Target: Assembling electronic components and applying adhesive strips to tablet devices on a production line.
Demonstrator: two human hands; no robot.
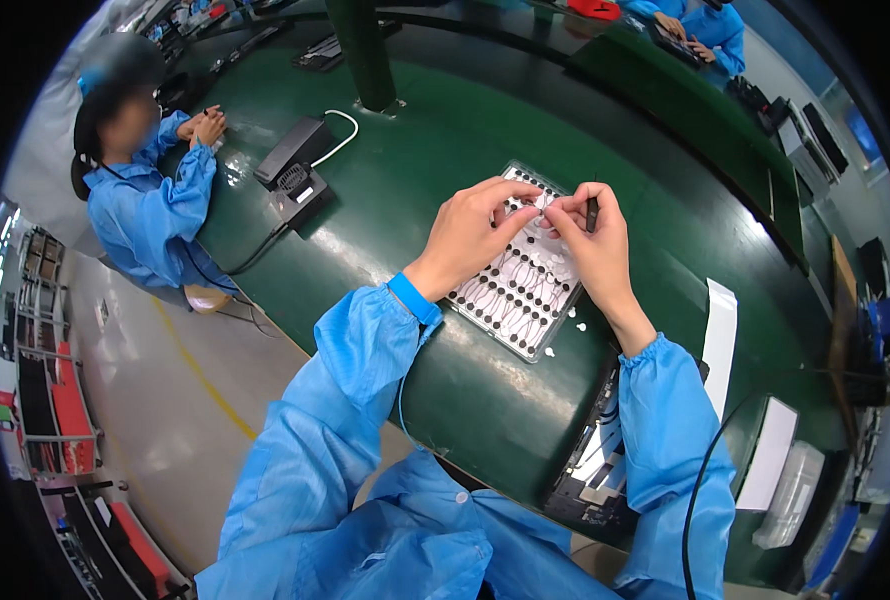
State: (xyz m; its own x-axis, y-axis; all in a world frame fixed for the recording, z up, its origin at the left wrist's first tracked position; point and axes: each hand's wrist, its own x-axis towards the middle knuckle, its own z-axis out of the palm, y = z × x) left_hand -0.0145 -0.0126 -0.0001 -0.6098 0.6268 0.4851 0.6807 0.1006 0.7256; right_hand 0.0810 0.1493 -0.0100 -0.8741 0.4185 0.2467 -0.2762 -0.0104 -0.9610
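My left hand (pixel 475 232) is closed in a pinch above a clear tray (pixel 532 352), and its wrist wears a blue band (pixel 414 299). Facing it, my right hand (pixel 597 240) also pinches, with a slim dark tool (pixel 592 214) tucked in its fingers. The fingertips of both hands nearly meet over the tray; whatever small piece lies between them is too small to make out. Rows of small round black parts (pixel 517 302) with thin wires lie on the tray's white sheet. My hands hide part of its upper half.
White scraps (pixel 550 352) lie beside the tray. An opened laptop base (pixel 590 490) is under my right forearm, near a white strip (pixel 720 335) and a white panel (pixel 767 455). Leftward stands a black device (pixel 300 195) with cables. A co-worker (pixel 150 200) sits at the left.
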